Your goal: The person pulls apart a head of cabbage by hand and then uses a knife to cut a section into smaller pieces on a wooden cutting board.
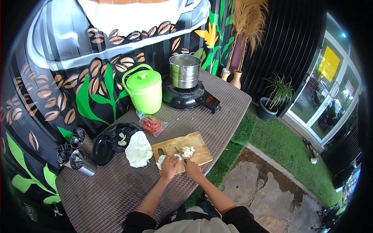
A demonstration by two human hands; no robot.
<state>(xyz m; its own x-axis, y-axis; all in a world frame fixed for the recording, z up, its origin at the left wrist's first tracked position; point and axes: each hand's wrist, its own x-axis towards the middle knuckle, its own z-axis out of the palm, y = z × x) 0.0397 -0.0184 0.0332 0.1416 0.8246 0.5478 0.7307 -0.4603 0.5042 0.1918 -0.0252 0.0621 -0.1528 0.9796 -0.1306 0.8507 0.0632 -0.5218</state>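
A wooden cutting board (200,144) with a handle slot lies near the table's front edge. My left hand (169,167) is closed over a pale cabbage piece (160,160) and holds it down on the board. In my right hand (192,170) is a knife (178,152), its blade pointing away from me beside the left fingertips. Shredded cabbage (188,151) sits in a small heap right of the blade. Left of the board is a larger piece of cabbage (139,150). The knife's handle is mostly hidden by my fingers.
Behind the board lies a plastic bag of red chillies (152,125). A black bag (123,134) overlaps a black plate (104,149) near metal cutlery holders (82,163). Farther back stand a green lidded bucket (146,91) and a steel pot (185,72) on a portable stove (182,96).
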